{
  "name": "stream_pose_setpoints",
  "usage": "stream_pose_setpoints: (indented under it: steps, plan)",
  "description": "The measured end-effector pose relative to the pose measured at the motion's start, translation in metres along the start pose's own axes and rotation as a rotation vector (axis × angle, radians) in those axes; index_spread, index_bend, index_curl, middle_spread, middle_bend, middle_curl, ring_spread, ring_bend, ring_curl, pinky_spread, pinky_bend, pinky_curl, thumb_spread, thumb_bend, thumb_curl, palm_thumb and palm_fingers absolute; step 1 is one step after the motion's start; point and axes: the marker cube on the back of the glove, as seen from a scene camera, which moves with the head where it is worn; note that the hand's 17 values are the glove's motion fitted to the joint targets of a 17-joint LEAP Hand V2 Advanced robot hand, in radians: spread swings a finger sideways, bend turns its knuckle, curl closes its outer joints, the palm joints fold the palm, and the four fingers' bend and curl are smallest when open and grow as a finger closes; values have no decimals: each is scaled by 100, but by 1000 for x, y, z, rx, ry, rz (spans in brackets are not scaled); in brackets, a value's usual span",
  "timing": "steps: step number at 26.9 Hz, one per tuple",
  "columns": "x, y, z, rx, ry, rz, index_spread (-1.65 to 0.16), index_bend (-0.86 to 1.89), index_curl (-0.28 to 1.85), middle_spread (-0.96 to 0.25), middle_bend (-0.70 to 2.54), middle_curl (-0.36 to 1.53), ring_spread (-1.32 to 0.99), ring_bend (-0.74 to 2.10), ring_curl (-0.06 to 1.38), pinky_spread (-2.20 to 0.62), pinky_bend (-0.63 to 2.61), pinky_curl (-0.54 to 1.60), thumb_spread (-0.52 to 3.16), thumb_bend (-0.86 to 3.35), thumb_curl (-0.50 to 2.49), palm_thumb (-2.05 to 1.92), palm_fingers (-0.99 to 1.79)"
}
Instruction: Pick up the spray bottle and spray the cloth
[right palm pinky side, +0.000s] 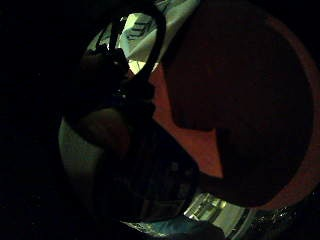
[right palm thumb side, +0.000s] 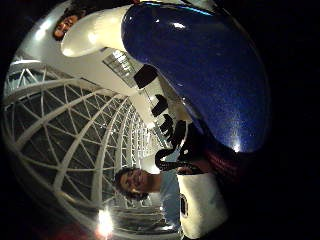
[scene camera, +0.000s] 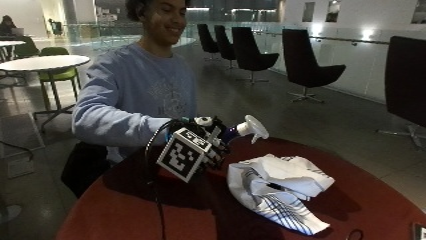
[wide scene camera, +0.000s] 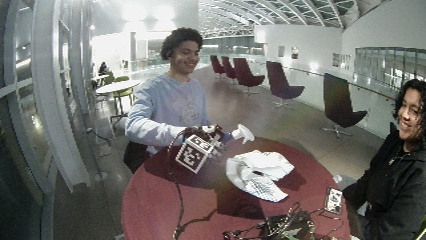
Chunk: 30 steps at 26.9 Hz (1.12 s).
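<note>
No readable text, labels, brands, numbers or signs on anything shown

Lighting: dim indoor hall; wall lamps and pale ceiling glow behind the person. Worktop (scene camera: 133, 210): dark red, deep shadow under cloth (scene camera: 279, 192). Bottle (right palm thumb side: 200, 70): small glare spots on blue surface. Little-finger palm view: nearly black, underexposed. Palm views: strong bending at edges. Outside views: soft, grainy.

spray bottle (scene camera: 241, 131) body hidden behind gloved hand (scene camera: 206, 140), fingers unclear
</note>
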Motion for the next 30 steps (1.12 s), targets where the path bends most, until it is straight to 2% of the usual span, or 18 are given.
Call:
stream_pose_setpoints:
  steps: [30]
  plan:
    - [3,1,4,11,41,72,-24,7,15,1,34,44,10,59,39,31,44,37,95,-2,57,78,80]
